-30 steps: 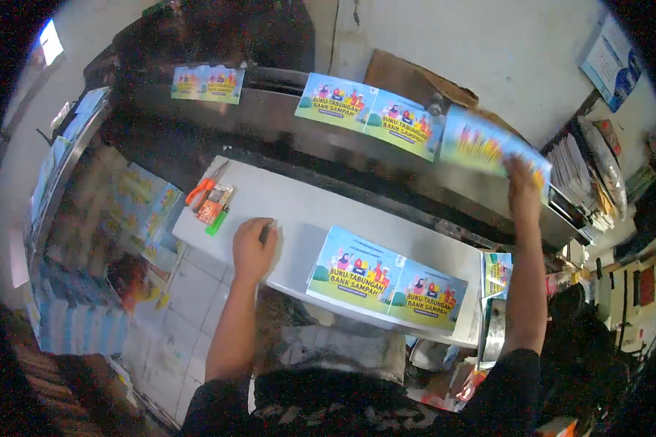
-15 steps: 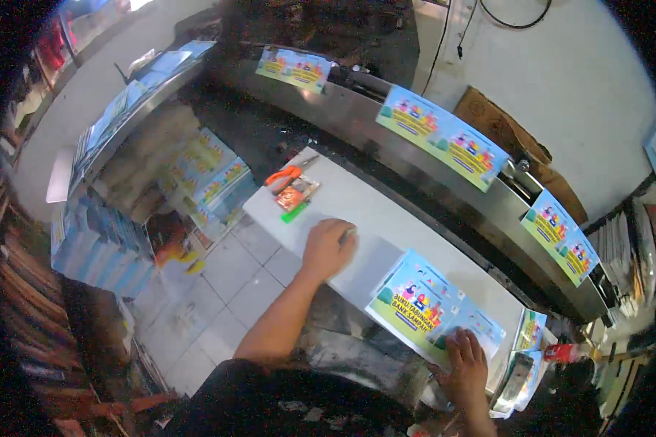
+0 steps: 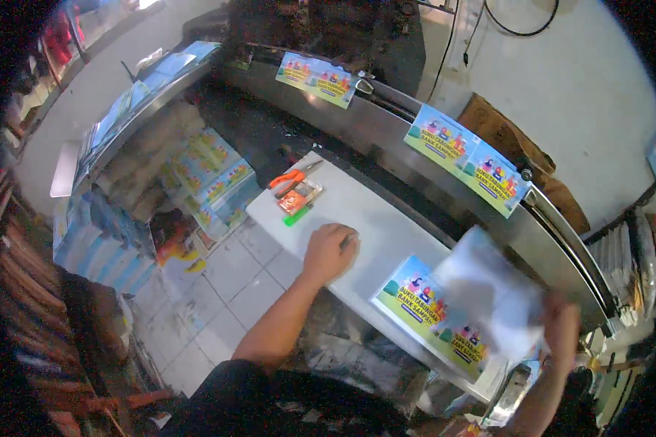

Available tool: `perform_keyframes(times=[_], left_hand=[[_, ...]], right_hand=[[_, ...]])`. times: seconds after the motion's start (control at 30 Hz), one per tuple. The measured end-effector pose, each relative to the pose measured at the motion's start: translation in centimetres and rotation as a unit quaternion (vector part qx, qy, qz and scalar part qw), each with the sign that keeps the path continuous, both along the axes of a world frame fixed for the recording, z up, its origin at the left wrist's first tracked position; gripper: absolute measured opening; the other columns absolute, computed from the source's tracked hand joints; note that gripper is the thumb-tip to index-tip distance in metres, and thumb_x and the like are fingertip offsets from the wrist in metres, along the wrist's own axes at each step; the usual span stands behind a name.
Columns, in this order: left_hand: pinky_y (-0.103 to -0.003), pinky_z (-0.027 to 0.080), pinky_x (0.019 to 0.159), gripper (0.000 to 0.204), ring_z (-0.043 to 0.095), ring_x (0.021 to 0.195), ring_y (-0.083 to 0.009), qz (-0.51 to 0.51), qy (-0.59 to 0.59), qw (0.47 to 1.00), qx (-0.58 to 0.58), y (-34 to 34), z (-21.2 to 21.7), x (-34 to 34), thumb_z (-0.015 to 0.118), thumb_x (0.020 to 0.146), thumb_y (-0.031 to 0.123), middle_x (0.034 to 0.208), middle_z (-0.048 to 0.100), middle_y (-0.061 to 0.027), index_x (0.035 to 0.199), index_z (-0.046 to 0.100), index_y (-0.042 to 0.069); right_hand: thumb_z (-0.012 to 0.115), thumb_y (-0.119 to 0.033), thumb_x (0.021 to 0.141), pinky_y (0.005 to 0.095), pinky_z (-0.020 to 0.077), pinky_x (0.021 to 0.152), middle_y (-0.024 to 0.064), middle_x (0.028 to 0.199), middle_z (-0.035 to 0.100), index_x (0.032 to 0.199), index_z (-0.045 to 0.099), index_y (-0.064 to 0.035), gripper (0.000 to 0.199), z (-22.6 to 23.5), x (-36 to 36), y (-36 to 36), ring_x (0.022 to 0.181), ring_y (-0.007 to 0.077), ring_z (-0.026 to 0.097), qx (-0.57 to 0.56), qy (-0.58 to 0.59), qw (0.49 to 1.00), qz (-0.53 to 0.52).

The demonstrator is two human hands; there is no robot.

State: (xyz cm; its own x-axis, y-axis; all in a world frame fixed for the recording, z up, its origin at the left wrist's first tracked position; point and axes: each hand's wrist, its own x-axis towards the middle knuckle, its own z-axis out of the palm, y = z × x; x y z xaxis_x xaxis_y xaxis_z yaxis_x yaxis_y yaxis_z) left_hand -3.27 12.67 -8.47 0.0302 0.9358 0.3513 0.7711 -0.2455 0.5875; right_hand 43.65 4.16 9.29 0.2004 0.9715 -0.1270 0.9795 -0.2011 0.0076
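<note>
My left hand (image 3: 331, 251) rests on the white tabletop (image 3: 364, 211), fingers curled round a small dark thing I cannot make out. To the right, my blurred right hand (image 3: 563, 320) grips a printed sheet (image 3: 488, 284) by its right edge; its pale side shows, smeared by motion. Below that sheet lies a stack of colourful printed sheets (image 3: 423, 306) at the table's near edge. Beyond the table, two similar sheets hang folded over a long metal rail (image 3: 386, 120): one far sheet (image 3: 317, 79) and one nearer sheet (image 3: 468, 160).
Orange-handled pliers (image 3: 288, 180), a small orange packet (image 3: 293, 202) and a green stick-like item (image 3: 297, 215) lie at the table's far left. Bundled stacks (image 3: 102, 240) stand left, near printed piles (image 3: 219, 175) by the tiled floor. Brown cardboard (image 3: 492, 131) leans behind the rail.
My right hand has moved from the stack up and right, now with a sheet in it. Hanging sheets have shifted right along the rail; its right-end sheet is no longer seen there. My left hand stays put.
</note>
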Motion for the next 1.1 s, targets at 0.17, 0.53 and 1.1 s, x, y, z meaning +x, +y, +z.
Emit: perform_keyframes(times=[0.17, 0.53, 1.1], left_hand=[[-0.044, 0.046, 0.092, 0.025, 0.059, 0.103, -0.0329, 0.001, 0.005, 1.000, -0.007, -0.1, -0.3, -0.3, 0.064, 0.084, 0.020, 0.104, 0.067, -0.0129, 0.103, 0.069, 0.007], [-0.044, 0.048, 0.081, 0.019, 0.062, 0.094, -0.0328, -0.001, -0.010, 0.997, 0.080, 0.1, -0.6, 0.1, 0.067, 0.079, 0.016, 0.094, 0.068, -0.0124, 0.095, 0.069, 0.004], [-0.045, 0.048, 0.083, 0.019, 0.061, 0.095, -0.0341, -0.003, -0.019, 0.995, 0.099, 0.2, -0.8, 0.5, 0.066, 0.082, 0.019, 0.095, 0.067, -0.0125, 0.095, 0.069, 0.006]], right_hand=[[0.049, 0.008, 0.085, 0.0359, 0.0434, 0.102, 0.0141, 0.135, 0.057, 0.135, 0.055, -0.0064, 0.053, 0.4, 9.8, 8.1, 0.124, 0.0296, 0.055, 0.496, -0.074, 0.858, 0.111], [0.050, -0.011, 0.094, 0.0412, 0.0313, 0.112, 0.0123, 0.140, 0.053, 0.132, 0.055, -0.0017, 0.039, -14.7, 15.4, 3.1, 0.128, 0.0294, 0.050, 0.262, -0.080, 0.955, 0.115], [0.083, -0.028, 0.068, 0.0422, 0.0485, 0.097, 0.0138, 0.128, 0.061, 0.119, 0.063, -0.0045, 0.060, -8.3, -11.1, -6.9, 0.116, 0.0339, 0.058, 0.012, 0.131, 0.960, 0.245]])
